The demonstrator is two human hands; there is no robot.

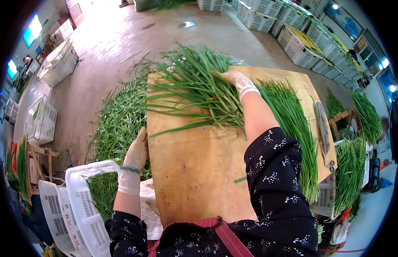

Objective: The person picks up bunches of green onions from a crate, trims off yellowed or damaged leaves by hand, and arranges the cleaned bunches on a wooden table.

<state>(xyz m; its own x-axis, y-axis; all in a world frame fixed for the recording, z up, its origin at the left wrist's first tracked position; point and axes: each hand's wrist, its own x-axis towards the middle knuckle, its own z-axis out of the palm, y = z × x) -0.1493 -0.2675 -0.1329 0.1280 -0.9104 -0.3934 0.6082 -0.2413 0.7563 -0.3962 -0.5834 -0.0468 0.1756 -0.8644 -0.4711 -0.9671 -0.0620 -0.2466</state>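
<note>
A loose pile of garlic chives [203, 81] lies across the far part of a wooden board [194, 175], leaves fanning left and pale stems toward the right. My right hand [237, 80], in a thin whitish glove, reaches to the pile's far right side and grips some of the chives; its fingertips are partly hidden among the leaves. My left hand [137, 152], also gloved, with a green bangle at the wrist, is beside the board's left edge, fingers stretched out and holding nothing visible. A neater row of chives [289, 124] lies along the board's right side, beyond my right forearm.
A heap of loose green leaves [119, 120] borders the board on the left. White plastic crates [89, 201] stand at lower left, one holding greens. More chives [351, 175] stand at right. A long grey object [322, 128] lies on the board's right edge. Stacked crates [297, 45] line the far right.
</note>
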